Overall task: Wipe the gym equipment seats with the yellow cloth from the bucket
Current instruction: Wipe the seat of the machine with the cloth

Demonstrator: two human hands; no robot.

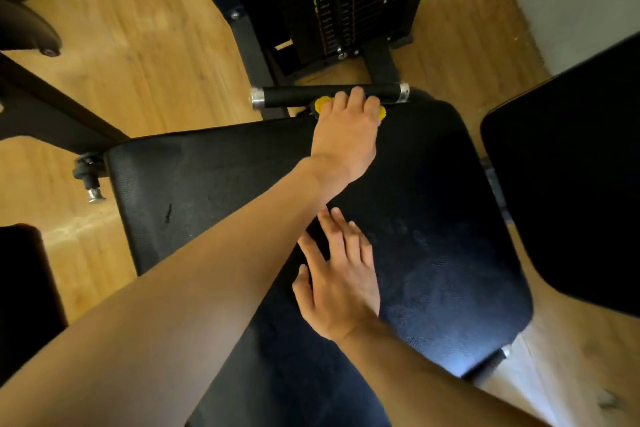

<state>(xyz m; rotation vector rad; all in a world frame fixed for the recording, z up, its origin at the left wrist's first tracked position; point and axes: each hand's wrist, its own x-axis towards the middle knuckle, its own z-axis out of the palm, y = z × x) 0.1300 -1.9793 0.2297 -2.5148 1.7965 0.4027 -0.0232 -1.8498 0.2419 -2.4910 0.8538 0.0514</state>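
Observation:
The black padded seat [433,236] fills the middle of the view. At its far edge my left hand [346,132] covers the yellow cloth [322,103], fingers curled over it; only yellow bits show on either side of the hand. My left forearm crosses the seat from the lower left. My right hand [341,284] rests flat on the middle of the seat with its fingers straight and spread, holding nothing. No bucket is in view.
A black handle bar with chrome ends [304,94] lies just beyond the left hand. Behind it stands the weight stack [332,3]. Another black pad [571,177] is at the right, frame tubes [52,104] at the left, over a wooden floor [138,45].

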